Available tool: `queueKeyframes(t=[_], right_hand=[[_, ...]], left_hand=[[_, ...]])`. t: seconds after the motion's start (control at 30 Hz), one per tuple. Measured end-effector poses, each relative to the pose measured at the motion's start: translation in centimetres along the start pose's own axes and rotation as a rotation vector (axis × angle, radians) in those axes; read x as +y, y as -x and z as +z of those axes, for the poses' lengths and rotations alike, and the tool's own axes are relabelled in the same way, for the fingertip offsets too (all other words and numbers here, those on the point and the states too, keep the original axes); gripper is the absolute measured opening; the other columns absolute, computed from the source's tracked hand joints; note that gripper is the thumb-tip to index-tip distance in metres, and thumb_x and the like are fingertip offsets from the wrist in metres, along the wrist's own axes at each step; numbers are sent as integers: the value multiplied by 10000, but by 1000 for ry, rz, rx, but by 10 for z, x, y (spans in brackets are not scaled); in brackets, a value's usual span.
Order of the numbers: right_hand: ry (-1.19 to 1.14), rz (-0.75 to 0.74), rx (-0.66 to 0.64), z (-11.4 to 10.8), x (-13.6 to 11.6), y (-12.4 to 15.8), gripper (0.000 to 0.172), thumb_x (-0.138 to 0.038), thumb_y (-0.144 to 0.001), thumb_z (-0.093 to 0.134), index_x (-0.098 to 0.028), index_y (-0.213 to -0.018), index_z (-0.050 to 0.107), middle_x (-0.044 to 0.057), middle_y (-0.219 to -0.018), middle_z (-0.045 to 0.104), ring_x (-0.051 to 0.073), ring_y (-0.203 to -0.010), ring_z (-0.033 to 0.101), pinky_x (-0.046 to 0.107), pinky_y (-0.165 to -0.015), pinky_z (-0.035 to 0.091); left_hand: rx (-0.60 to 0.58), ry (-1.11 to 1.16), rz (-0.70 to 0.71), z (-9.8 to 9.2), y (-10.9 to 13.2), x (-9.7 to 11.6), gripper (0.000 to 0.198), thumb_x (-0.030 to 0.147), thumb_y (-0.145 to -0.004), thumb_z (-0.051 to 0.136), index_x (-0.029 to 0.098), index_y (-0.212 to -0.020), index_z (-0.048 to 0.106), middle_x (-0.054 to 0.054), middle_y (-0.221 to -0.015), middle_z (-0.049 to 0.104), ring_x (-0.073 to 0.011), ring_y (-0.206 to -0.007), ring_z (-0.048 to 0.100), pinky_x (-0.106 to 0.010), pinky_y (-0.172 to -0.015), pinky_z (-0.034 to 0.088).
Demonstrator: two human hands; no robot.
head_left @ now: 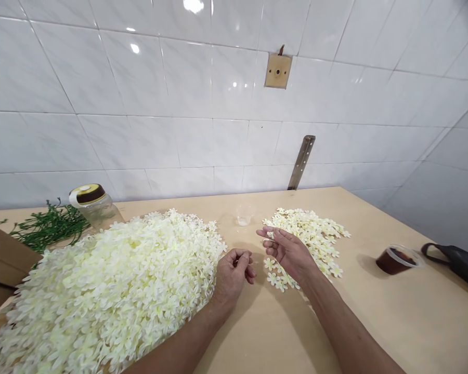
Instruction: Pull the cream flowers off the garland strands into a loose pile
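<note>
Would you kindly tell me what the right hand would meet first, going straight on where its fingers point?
Probably the small, clear, cup-like container, though depth is unclear and the right hand may pass above it.

The large heap of artificial blossoms (140, 275) was creamy white, tinged pale yellow-green; the smaller blossom pile (315, 234) showed the same shades. The surface (265, 327) was plain light beige, the sprigs (51, 226) deep green, the bottle lid (89, 194) yellow over dark brown. The drink (392, 262) was reddish brown. The wall tiles (152, 140) were white with grey marbling, the wall plate (278, 71) yellowish tan.
</note>
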State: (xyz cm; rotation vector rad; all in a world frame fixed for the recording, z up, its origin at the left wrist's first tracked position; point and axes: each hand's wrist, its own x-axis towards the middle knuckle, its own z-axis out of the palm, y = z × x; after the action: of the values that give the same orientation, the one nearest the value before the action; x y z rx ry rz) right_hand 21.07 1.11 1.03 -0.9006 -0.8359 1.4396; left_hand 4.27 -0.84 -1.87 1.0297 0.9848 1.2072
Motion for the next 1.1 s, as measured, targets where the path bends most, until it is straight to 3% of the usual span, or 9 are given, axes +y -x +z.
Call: queueKeyframes(t=[0.17,0.5,0.63,0.77,1.0,1.1], right_hand=[[-25,12,-28,1,0,1,307,-298,-748,793,-197,-1015,680,92,-1075,702,137,-743,657,303,-722,550],[49,-35,17,-2,2,-1,335,-412,-711,809,-170,-922,713,5,-716,629,64,-512,478,202,-463,415],[115,-63,31,-1,1,-1,345,-466,-726,783,-163,-870,702,8,-669,618,66,-481,460,197,-434,395],[107,-38,38,-2,4,-3,353,-458,-699,804,-171,-879,706,21,-721,640,91,-544,522,223,-494,456],[35,50,-81,-1,4,3,367,-387,-714,810,-225,-1029,715,-2,-755,612,101,-638,543,218,-541,452],[45,74,-147,-1,-1,6,389,-306,-687,841,-215,-1045,720,22,-830,652,120,-743,591,250,-672,498]], left_hand=[[-11,-11,9,0,0,0,299,438,-785,640,142,-757,610,4,-519,596,-97,-403,512,-219,-445,421],[-10,-35,13,0,1,0,280,418,-792,633,142,-751,603,-2,-509,593,-99,-411,509,-214,-445,420],[-2,-32,9,2,2,3,279,418,-787,640,146,-737,601,1,-508,591,-97,-414,508,-208,-437,406],[-9,-31,22,1,2,2,291,432,-784,643,144,-751,614,2,-506,595,-94,-396,504,-209,-432,399],[-7,-23,28,0,1,-2,313,452,-781,641,143,-748,609,3,-507,587,-100,-406,501,-217,-430,419],[-10,-18,32,0,1,-2,308,448,-784,637,142,-763,611,-2,-531,597,-101,-420,509,-215,-428,422]])
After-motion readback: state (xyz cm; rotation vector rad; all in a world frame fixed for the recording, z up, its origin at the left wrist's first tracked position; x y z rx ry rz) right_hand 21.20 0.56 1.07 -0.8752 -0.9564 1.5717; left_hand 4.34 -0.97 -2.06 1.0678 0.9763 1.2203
